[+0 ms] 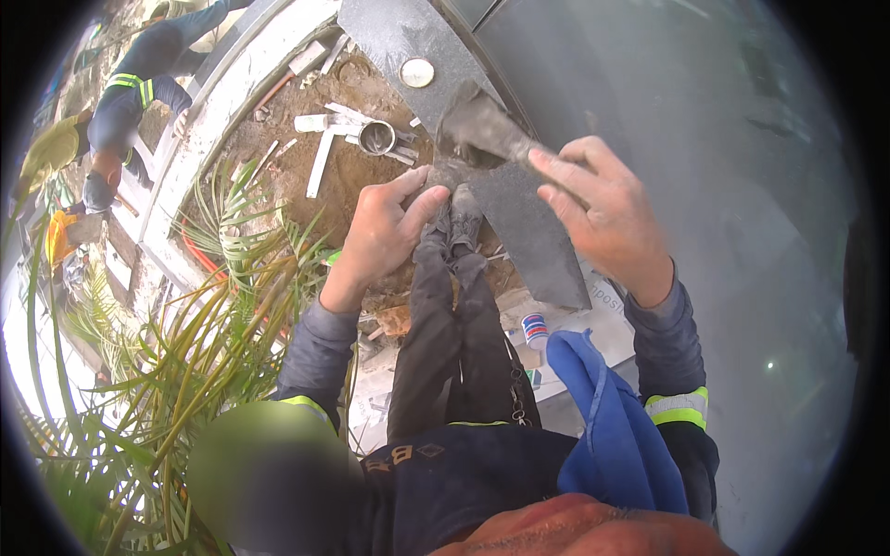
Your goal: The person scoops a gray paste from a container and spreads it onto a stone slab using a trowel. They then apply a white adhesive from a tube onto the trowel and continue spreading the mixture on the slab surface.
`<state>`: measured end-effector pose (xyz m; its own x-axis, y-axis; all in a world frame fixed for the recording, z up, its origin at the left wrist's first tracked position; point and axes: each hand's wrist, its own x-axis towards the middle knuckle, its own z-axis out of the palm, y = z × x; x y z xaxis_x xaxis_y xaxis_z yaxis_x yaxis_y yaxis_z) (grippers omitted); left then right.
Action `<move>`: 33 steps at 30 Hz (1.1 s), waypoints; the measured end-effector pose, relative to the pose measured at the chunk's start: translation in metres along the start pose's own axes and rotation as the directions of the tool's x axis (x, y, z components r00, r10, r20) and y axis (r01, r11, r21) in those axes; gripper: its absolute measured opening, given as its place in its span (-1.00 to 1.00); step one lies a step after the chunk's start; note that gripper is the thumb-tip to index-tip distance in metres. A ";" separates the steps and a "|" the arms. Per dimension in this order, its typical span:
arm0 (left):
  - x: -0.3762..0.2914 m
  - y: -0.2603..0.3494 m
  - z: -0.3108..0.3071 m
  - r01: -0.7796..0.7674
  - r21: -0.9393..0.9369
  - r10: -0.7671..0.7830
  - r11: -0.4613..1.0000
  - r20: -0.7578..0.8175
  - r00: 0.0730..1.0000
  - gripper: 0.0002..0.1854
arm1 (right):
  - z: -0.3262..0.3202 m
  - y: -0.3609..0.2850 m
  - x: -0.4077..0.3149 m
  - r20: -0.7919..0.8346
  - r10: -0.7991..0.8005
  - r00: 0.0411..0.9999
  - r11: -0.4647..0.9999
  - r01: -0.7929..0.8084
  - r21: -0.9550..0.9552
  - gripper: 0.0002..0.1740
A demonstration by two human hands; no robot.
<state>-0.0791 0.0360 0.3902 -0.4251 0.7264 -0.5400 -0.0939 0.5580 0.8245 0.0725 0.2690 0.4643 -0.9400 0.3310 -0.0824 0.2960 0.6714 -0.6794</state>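
In my right hand (598, 201) is a grey, dust-coated cloth or flexible piece (487, 125), pinched at its narrow end; its exact kind cannot be told. It hangs over a dark stone slab (424, 48). My left hand (389, 229) has its thumb and index finger at a small dusty grey piece (448, 174) above my shoes. A round pale lid (417, 72) lies on the slab. Nearer my legs is a second dark slab piece (535, 236). A round can (377, 137) stands on the soil among white strips.
Palm fronds (229, 292) rise at the left. Beyond a white curb (208, 118) a co-worker (132, 104) bends down. A large grey glass-like panel (730, 243) stands at the right. A small labelled can (535, 330) and a blue cloth (612, 424) are near my legs.
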 end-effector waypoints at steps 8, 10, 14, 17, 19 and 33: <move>0.008 -0.019 -0.016 -0.083 -0.190 0.105 0.978 0.107 0.989 -0.51 | -0.018 0.034 -0.002 0.087 0.046 0.995 0.931 -0.074 0.357 -0.64; 0.009 -0.017 -0.024 -0.056 -0.212 0.095 0.976 0.175 0.980 -0.47 | -0.019 0.050 -0.001 0.110 0.087 0.990 0.870 -0.130 0.476 -0.63; 0.011 -0.005 -0.041 -0.021 -0.263 0.101 0.965 0.293 0.951 -0.45 | -0.011 0.064 0.013 0.171 0.094 0.981 0.792 -0.178 0.584 -0.60; 0.012 0.004 -0.045 -0.054 -0.263 0.126 0.963 0.264 0.956 -0.43 | 0.002 0.066 0.021 0.120 -0.012 0.993 0.771 -0.067 0.633 -0.59; 0.009 0.008 -0.046 -0.078 -0.244 0.138 0.967 0.237 0.962 -0.42 | 0.008 0.070 0.019 0.103 -0.047 0.994 0.775 -0.029 0.631 -0.59; 0.003 0.001 -0.034 -0.160 -0.353 0.132 0.922 -0.102 0.986 -0.53 | -0.004 0.079 -0.028 0.076 0.196 0.978 0.814 -0.205 0.543 -0.57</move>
<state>-0.1109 0.0248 0.3949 -0.5234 0.7492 -0.4059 -0.3360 0.2563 0.9063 0.1231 0.3157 0.4156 -0.8741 0.4043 -0.2691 0.3421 0.1191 -0.9321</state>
